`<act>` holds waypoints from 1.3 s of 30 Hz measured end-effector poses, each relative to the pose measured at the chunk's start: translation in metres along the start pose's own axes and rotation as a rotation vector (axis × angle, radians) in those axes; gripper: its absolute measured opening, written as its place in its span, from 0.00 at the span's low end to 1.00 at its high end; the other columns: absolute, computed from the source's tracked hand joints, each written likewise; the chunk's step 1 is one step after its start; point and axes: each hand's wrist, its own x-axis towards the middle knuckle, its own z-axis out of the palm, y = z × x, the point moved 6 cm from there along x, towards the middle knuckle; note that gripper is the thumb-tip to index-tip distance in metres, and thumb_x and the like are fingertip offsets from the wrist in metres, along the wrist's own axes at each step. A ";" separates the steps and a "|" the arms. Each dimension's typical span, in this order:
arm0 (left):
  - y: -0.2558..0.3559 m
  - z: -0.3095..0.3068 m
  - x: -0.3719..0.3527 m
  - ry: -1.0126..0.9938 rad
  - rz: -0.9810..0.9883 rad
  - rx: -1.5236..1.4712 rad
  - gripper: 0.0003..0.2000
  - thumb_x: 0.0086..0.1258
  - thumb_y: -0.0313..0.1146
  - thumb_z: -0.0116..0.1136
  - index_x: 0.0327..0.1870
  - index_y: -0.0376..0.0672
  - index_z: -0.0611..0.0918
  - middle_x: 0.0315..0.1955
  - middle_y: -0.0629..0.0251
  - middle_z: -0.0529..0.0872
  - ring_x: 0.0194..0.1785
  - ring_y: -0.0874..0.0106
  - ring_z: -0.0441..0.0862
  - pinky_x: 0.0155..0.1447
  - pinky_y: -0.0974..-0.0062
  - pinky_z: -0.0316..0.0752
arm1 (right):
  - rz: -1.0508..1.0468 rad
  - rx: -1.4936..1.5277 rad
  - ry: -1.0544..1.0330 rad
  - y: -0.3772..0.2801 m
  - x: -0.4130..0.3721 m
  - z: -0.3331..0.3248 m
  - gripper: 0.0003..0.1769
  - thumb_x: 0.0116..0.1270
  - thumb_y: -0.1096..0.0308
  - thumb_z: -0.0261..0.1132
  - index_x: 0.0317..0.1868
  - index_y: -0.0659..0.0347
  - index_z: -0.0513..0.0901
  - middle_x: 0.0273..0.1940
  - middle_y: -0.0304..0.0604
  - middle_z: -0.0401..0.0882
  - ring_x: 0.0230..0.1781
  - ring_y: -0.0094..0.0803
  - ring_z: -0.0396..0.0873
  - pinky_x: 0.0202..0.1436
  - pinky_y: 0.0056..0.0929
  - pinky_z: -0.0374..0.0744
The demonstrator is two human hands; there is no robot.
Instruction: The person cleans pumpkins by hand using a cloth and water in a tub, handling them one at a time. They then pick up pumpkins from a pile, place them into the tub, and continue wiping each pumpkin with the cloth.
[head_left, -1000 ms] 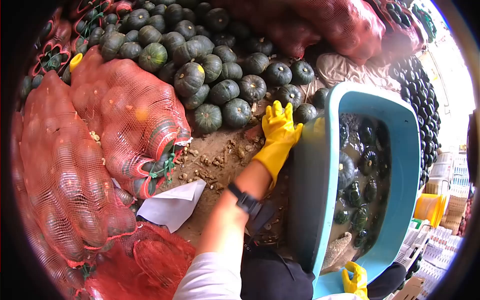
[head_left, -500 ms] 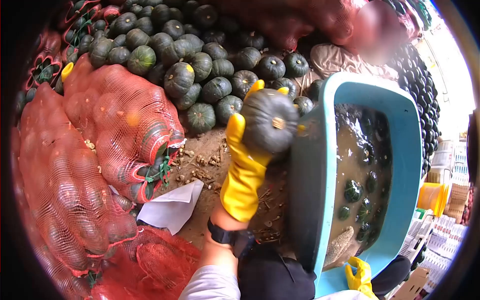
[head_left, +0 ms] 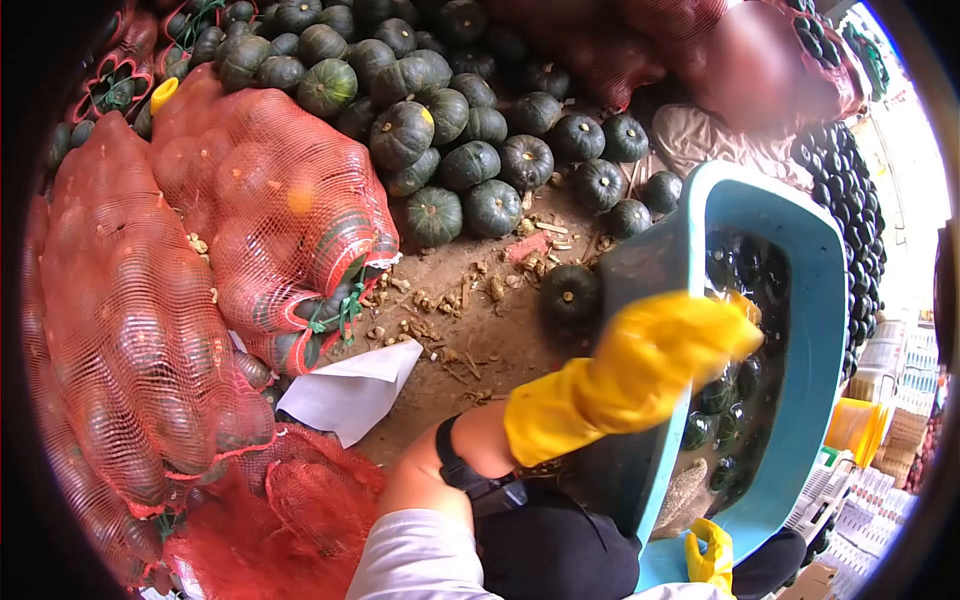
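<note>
My left hand (head_left: 650, 360), in a yellow glove, reaches over the near side of the blue tub (head_left: 835, 330). Its fingers are smeared by motion, and no pumpkin shows in them. Below it, small dark green pumpkins (head_left: 697, 430) sit in murky water. Low in the view, my right hand (head_left: 708, 553), also gloved in yellow, is at the tub's lower rim, its fingers curved and apart, nothing visible in them. A beige rough cloth (head_left: 685, 492) lies in the tub just above it. One dark pumpkin (head_left: 570, 295) rests on the ground left of the tub.
Many pumpkins (head_left: 400, 135) are heaped at the back. Red mesh sacks (head_left: 130, 330) of pumpkins fill the left side. White paper (head_left: 350, 395) and dry debris lie on the ground. A yellow container (head_left: 857, 430) and crates stand at the right.
My left hand has swung right and down, from above the ground to over the tub. The pumpkin it held no longer shows in it. The view has shifted slightly; my right hand stays by the rim.
</note>
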 end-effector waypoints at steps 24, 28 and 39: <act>-0.023 -0.033 0.022 0.020 -0.429 -0.522 0.49 0.59 0.49 0.82 0.83 0.46 0.70 0.81 0.46 0.69 0.84 0.49 0.65 0.84 0.48 0.62 | 0.078 0.046 -0.127 0.006 0.006 0.008 0.23 0.78 0.65 0.72 0.67 0.67 0.82 0.61 0.55 0.87 0.62 0.42 0.86 0.67 0.38 0.82; 0.013 0.023 0.049 -0.260 0.127 0.037 0.28 0.69 0.45 0.70 0.69 0.46 0.84 0.72 0.52 0.80 0.77 0.47 0.72 0.84 0.47 0.58 | 0.031 0.118 -0.114 0.031 0.008 0.015 0.23 0.78 0.62 0.73 0.66 0.68 0.83 0.58 0.56 0.89 0.57 0.42 0.88 0.62 0.38 0.85; -0.144 -0.257 0.040 0.325 -0.708 1.778 0.48 0.62 0.73 0.67 0.72 0.40 0.77 0.67 0.45 0.83 0.72 0.46 0.77 0.73 0.49 0.70 | -0.035 0.084 -0.111 0.011 0.011 0.011 0.21 0.78 0.62 0.72 0.62 0.70 0.85 0.51 0.55 0.90 0.50 0.40 0.89 0.57 0.36 0.85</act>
